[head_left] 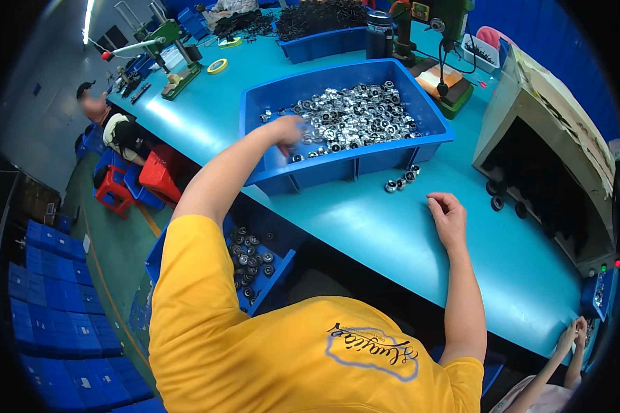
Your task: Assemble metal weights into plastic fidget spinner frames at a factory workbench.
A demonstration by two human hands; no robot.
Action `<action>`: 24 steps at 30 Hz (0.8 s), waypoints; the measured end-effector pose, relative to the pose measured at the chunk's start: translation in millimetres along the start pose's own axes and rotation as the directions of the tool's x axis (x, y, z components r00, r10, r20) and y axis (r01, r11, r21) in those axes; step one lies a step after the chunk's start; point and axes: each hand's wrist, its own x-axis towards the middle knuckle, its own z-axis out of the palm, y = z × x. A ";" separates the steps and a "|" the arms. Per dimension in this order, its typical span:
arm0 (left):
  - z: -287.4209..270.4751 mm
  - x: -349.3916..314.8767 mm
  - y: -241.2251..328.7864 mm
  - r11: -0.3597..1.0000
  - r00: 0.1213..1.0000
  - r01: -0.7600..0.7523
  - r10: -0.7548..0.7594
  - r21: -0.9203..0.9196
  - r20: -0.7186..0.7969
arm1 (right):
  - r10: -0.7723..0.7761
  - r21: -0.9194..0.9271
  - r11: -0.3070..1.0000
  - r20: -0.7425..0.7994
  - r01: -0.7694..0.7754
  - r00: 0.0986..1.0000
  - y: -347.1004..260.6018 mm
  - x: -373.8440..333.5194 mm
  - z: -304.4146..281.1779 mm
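"Garment?"
"One: my shirt [269, 354], bright yellow, cloth creased below the left shoulder."
"Sleeves?"
"Two, short, same yellow. My left sleeve [193, 258], wide, ending in a plain hem; my right sleeve [467, 378], a smaller portion showing."
"Markings?"
"One printed emblem [372, 352] on my shirt front: dark, slanting script, a smaller line of lettering, a wavy bluish-violet outline around them."
"Hands?"
"Two, both bare, as are my forearms. My left hand [288, 132], blurred in outline; my right hand [450, 217], clearer, thumb and fingers distinguishable."
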 end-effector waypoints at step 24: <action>-6.0 128.5 5.1 0.962 0.958 -0.211 0.239 0.173 -0.159 | 0.105 0.027 0.994 -0.011 -0.104 0.994 3.2 11.7 6.3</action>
